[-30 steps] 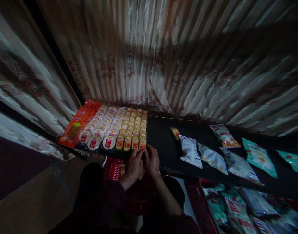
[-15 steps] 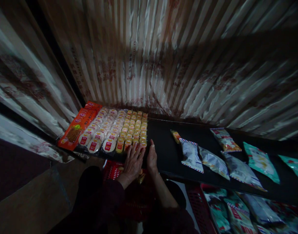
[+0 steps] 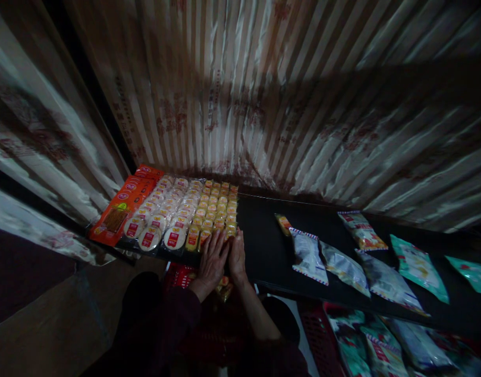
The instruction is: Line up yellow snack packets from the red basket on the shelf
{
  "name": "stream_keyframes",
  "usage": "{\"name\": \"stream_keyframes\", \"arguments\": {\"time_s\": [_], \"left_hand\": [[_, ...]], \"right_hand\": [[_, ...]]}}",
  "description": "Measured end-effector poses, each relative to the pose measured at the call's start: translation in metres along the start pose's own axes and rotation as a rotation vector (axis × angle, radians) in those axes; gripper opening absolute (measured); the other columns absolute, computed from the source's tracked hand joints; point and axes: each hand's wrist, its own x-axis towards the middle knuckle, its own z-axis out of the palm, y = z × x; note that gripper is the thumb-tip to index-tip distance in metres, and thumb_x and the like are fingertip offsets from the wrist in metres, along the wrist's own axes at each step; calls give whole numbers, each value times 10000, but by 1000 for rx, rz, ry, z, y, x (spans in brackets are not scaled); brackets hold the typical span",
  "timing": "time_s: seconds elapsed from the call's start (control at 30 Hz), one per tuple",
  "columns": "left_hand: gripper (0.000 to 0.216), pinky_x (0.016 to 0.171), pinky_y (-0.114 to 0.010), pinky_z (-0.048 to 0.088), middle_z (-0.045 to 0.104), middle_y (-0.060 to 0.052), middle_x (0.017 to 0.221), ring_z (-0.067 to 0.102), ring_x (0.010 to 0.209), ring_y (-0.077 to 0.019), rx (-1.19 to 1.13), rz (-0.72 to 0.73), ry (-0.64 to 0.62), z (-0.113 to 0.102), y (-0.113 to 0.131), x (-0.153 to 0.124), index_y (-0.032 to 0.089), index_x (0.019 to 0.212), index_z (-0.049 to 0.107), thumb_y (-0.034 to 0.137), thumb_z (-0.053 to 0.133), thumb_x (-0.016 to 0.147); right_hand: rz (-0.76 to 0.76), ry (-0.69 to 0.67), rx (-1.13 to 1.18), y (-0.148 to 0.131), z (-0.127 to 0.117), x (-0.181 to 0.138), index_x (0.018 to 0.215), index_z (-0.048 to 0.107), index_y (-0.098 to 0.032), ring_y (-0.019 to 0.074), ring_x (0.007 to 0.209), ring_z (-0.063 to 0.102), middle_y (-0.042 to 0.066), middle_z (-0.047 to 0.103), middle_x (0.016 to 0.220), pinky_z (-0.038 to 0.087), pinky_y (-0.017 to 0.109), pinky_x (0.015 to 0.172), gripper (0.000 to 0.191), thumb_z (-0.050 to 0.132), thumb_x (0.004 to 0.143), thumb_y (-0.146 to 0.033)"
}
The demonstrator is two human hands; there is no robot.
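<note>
Several rows of small yellow wrapped snacks (image 3: 211, 207) lie on a long black shelf (image 3: 260, 225). My left hand (image 3: 212, 262) rests with stretched fingers over the near end of these rows, hiding some packs. Close beside it, my right hand (image 3: 236, 256) is turned on edge with its fingers straight, at the near right corner of the rows. Its fingertips touch or nearly touch the end packs. Left of the yellow snacks are round white wrapped biscuits (image 3: 175, 237) with red labels. Orange snack bags (image 3: 120, 207) lie at the far left.
A single yellow pack (image 3: 283, 224) and several silver and green bags, such as a green bag (image 3: 419, 267), lie farther right. Below the shelf are a red basket (image 3: 179, 276) under my hands and another red basket (image 3: 317, 335) of bags. A striped curtain (image 3: 232, 94) hangs behind.
My right hand has moved left against the end of the yellow rows, closing the gap to my left hand. My left hand stays over the near packs.
</note>
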Motion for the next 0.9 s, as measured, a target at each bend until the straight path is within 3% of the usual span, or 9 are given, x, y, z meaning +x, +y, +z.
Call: {"name": "stream_keyframes", "arguments": {"time_s": [0.47,0.73,0.9], "left_hand": [[484,1138,-425,225,388,-79,1476,194,1425,-225,11,11,46,7,-1,-1,176,1390,393,209,427,908],[536,1140,-477,235,347,-117,1494,192,1426,-248,-101,-13,9,-8,2,-5,173,1415,357,138,407,882],[499,1100,-506,329,397,-130,1459,233,1409,-286,-268,-1,2,-23,10,-17,122,1320,473,72,381,832]], "right_hand": [[37,-24,19,-3,-1,1,1446,301,-130,185,1429,202,94,257,1538,138,379,1183,793,190,867,-662],[61,78,61,-8,-9,-9,1411,343,-58,215,1380,315,160,362,1479,217,367,1152,854,204,841,-679],[85,196,93,7,-18,-19,1328,466,-90,226,1312,415,150,471,1401,308,365,1100,773,258,842,-654]]}}
